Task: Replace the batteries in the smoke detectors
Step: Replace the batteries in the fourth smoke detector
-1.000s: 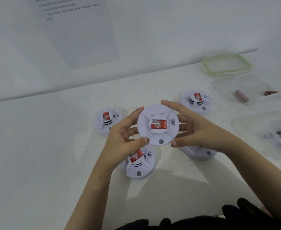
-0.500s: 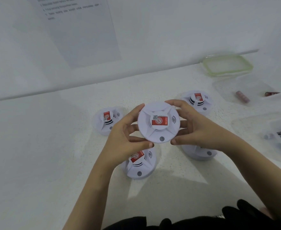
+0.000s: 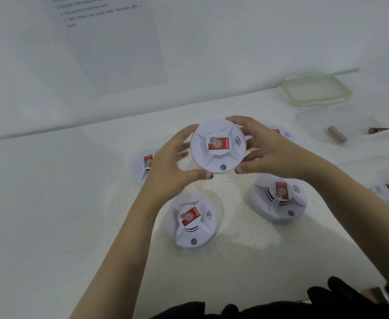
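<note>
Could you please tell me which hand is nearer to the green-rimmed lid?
Right: the right hand lies front-left of the lid; the left hand is farther left, across the held detector.

Brightness: even, cool and flat; the white speckled table (image 3: 51, 226) and white wall (image 3: 235, 42) look washed out.
Shadows: soft grey patches lie on the table beside the bare forearms (image 3: 120, 249).
Blur: the left hand (image 3: 166, 164) smears at its fingers (image 3: 184, 148) against the sharp round white plastic smoke detector (image 3: 218, 146) it holds; text on the printed paper sheet (image 3: 115, 47) is unreadable.
Edges: the wall's foot bows; the clear plastic boxes (image 3: 386, 171) look hazy.
</note>
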The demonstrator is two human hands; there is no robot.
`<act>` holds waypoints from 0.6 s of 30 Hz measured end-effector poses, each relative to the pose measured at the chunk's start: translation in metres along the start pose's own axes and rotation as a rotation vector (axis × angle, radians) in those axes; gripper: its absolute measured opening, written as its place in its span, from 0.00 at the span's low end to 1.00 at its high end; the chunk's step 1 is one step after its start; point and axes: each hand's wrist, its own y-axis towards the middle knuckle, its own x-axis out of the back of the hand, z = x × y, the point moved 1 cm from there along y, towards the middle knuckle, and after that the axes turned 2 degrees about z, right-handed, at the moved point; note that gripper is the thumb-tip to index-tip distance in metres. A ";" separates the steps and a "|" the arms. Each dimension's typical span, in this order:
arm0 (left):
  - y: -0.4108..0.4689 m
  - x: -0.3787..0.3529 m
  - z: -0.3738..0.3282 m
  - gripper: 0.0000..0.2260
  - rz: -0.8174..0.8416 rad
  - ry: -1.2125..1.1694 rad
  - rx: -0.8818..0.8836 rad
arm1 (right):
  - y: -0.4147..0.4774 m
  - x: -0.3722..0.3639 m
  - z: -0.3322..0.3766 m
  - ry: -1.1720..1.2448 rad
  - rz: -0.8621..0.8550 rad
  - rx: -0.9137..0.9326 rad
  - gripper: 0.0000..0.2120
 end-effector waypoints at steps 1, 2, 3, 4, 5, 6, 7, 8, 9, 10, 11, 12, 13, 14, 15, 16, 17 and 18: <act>0.004 0.001 0.001 0.40 -0.013 0.093 -0.007 | 0.005 0.003 -0.001 -0.036 0.000 -0.012 0.40; 0.009 0.001 0.003 0.40 -0.026 0.187 -0.003 | 0.011 0.006 -0.002 -0.079 0.004 -0.024 0.39; 0.014 0.001 0.005 0.41 -0.033 0.277 0.007 | 0.017 0.008 -0.004 -0.130 0.011 -0.037 0.38; 0.018 0.001 0.007 0.42 -0.031 0.364 0.018 | 0.023 0.011 -0.007 -0.187 0.025 -0.054 0.38; 0.023 0.000 0.010 0.43 -0.019 0.445 0.028 | 0.029 0.012 -0.011 -0.245 0.040 -0.075 0.38; 0.027 -0.001 0.013 0.43 -0.001 0.517 0.040 | 0.036 0.014 -0.016 -0.302 0.061 -0.095 0.39; 0.031 -0.002 0.017 0.43 0.021 0.580 0.057 | 0.042 0.014 -0.021 -0.353 0.080 -0.116 0.38; 0.034 -0.003 0.021 0.42 0.044 0.637 0.074 | 0.047 0.012 -0.025 -0.395 0.101 -0.141 0.38; 0.036 -0.005 0.025 0.41 0.065 0.685 0.089 | 0.051 0.010 -0.029 -0.432 0.123 -0.161 0.37; 0.038 -0.006 0.028 0.41 0.085 0.722 0.105 | 0.055 0.008 -0.033 -0.459 0.142 -0.180 0.36; 0.039 -0.007 0.032 0.41 0.102 0.750 0.117 | 0.058 0.005 -0.036 -0.478 0.154 -0.193 0.36; 0.040 -0.008 0.035 0.41 0.118 0.777 0.130 | 0.059 0.003 -0.037 -0.491 0.166 -0.210 0.37; 0.041 -0.008 0.038 0.41 0.136 0.803 0.141 | 0.061 0.001 -0.040 -0.501 0.176 -0.215 0.38; 0.041 -0.008 0.041 0.41 0.151 0.821 0.153 | 0.062 -0.001 -0.042 -0.506 0.181 -0.213 0.41; 0.041 -0.008 0.043 0.41 0.163 0.828 0.163 | 0.064 -0.001 -0.046 -0.510 0.183 -0.206 0.42; 0.041 -0.008 0.045 0.40 0.173 0.831 0.172 | 0.065 -0.002 -0.049 -0.520 0.183 -0.198 0.41; 0.040 -0.007 0.045 0.40 0.181 0.839 0.182 | 0.065 -0.002 -0.052 -0.526 0.183 -0.190 0.41; 0.038 -0.005 0.045 0.40 0.187 0.862 0.189 | 0.064 -0.003 -0.051 -0.527 0.177 -0.191 0.41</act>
